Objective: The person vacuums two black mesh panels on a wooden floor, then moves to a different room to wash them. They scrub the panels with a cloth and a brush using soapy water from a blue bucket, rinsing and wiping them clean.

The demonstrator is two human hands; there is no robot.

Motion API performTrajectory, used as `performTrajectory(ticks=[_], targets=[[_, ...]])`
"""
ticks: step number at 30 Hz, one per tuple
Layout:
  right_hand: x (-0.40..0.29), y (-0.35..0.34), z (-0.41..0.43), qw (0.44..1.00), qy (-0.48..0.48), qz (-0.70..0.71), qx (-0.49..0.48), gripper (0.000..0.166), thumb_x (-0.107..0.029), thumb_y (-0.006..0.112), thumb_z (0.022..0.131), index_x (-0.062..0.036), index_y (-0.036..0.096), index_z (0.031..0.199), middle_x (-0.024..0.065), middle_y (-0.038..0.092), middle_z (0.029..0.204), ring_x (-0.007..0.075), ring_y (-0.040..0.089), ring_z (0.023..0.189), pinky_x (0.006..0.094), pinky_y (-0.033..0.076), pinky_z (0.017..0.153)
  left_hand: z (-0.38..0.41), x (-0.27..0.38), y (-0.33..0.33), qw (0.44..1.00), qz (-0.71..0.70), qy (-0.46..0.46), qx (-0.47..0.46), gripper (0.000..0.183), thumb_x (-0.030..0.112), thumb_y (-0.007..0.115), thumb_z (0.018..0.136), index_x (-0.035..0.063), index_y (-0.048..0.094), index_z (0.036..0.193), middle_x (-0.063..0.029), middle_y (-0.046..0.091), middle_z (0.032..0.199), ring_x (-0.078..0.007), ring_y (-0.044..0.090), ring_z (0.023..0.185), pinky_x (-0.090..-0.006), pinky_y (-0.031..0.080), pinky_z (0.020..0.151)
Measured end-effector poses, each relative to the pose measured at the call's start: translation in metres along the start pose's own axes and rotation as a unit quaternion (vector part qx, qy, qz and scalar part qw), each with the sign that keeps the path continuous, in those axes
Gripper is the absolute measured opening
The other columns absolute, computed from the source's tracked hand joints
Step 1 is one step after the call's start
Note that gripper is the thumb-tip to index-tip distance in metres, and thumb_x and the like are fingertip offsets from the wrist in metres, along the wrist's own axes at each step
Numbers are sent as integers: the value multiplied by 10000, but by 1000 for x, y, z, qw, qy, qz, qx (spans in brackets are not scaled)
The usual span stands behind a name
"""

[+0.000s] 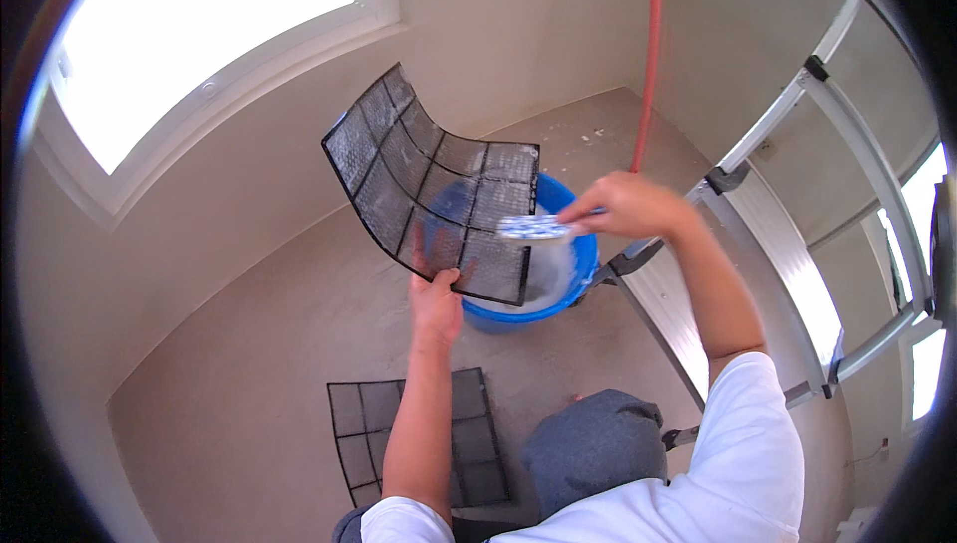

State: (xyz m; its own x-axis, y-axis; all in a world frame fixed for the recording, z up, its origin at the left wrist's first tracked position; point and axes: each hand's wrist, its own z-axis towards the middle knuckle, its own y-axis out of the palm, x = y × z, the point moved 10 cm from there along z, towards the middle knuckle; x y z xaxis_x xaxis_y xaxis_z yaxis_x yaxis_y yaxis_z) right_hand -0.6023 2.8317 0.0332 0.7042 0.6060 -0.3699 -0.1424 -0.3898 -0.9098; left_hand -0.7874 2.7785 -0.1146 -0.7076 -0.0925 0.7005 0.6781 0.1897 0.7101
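My left hand (437, 296) grips the lower edge of a curved black-framed mesh air filter (441, 176), thumb in front and fingers showing through the mesh behind it. The filter looks wet, with whitish patches, and is held above a blue plastic bucket (587, 251) of cloudy, sudsy water. My right hand (620, 206) holds a small blue-and-white brush (532, 227) by its handle, over the filter's right edge. The brush and hand are slightly blurred; whether the bristles touch the mesh I cannot tell. A second mesh filter (478, 431) lies flat on the floor under my left forearm.
An aluminium folding ladder (762, 120) stands at the right, one part close to the bucket. A red pipe or hose (650, 57) runs down near the room's corner. Walls and a bright window (209, 87) bound the left side. My bent knee (598, 446) is below the bucket.
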Motion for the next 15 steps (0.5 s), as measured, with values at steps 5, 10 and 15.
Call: performTrajectory(ticks=[5, 10, 15], targets=[[-3, 46, 39, 992, 12, -58, 111, 262, -289, 578, 842, -211, 663, 1077, 156, 654, 948, 327, 631, 853, 402, 491, 748, 8, -62, 36, 988, -128, -80, -21, 775, -142, 383, 732, 172, 248, 1428, -115, 427, 1338, -266, 442, 1214, -410, 388, 1001], [50, 63, 27, 982, 31, 41, 184, 256, -315, 522, 881, -224, 657, 1078, 174, 645, 887, 357, 618, 832, 444, 483, 717, 6, -84, 37, 963, -204, -169, 53, 502, 9, 374, 881, 148, 353, 1364, -136, 472, 1306, -272, 506, 1135, -423, 423, 946], [35, 79, 26, 984, 46, -45, 166, 256, -226, 548, 867, -187, 651, 1098, 182, 599, 770, 347, 604, 730, 449, 485, 660, 16, -66, 4, 974, -148, -125, 122, 300, 197, 354, 983, 75, 463, 1234, -113, 574, 1138, -252, 571, 1017, -425, 466, 873]])
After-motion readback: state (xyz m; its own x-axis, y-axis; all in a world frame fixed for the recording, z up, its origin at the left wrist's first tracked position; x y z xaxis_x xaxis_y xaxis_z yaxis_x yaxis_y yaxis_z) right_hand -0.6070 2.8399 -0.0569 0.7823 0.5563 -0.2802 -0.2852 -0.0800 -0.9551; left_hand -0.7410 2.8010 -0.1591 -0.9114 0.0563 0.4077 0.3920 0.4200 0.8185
